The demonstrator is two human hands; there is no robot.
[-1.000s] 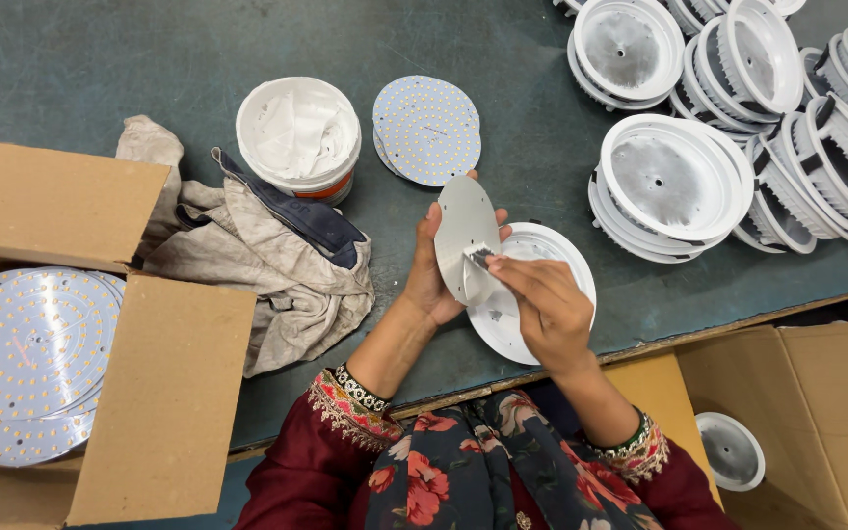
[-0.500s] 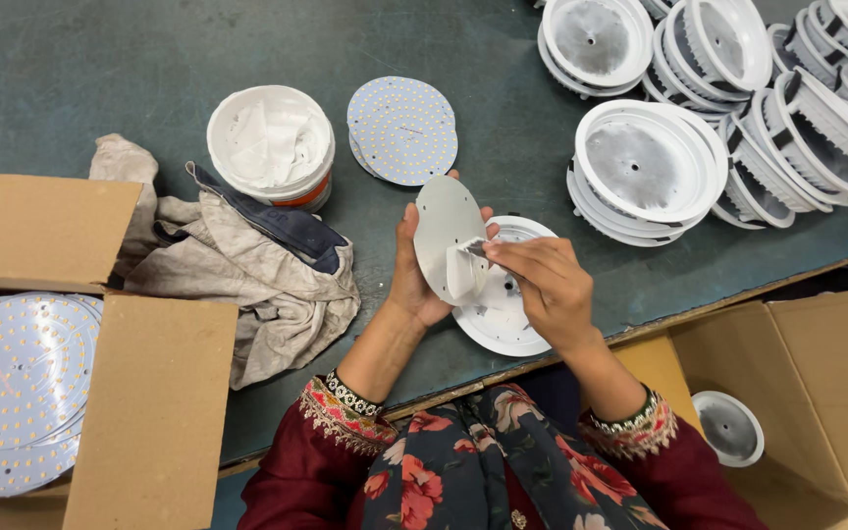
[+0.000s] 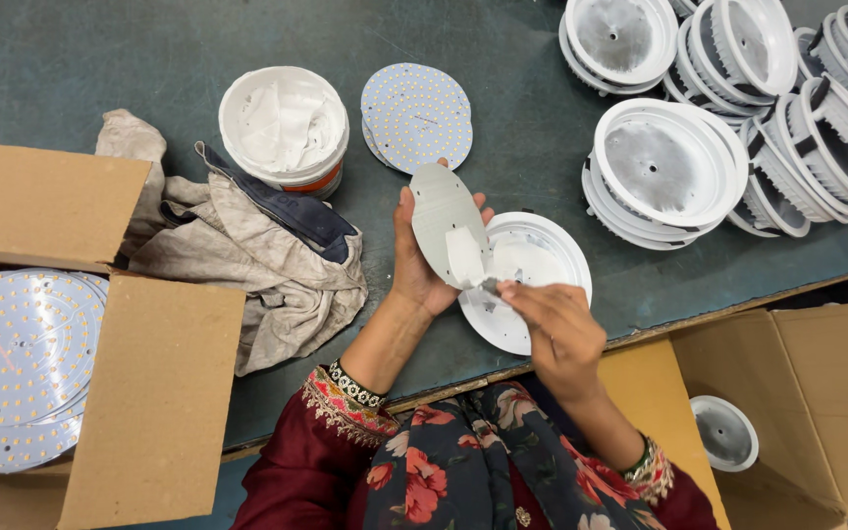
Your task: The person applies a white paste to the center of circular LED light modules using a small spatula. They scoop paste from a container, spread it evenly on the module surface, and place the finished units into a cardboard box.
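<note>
At centre frame, the left hand point(image 3: 422, 263) is gripping a round LED board point(image 3: 441, 218) tilted on edge, plain back showing, fingers closed round its rim. The right hand point(image 3: 556, 329) is pinching a small applicator point(image 3: 488, 285), smearing white paste point(image 3: 464, 257) on the board, above a white lamp housing point(image 3: 532, 285) lying on the green table point(image 3: 71, 69).

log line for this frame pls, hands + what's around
left hand: holds round plate tilted | right hand: spreads white paste on plate | under: white housing | near: paste tub, LED discs, rag
</note>
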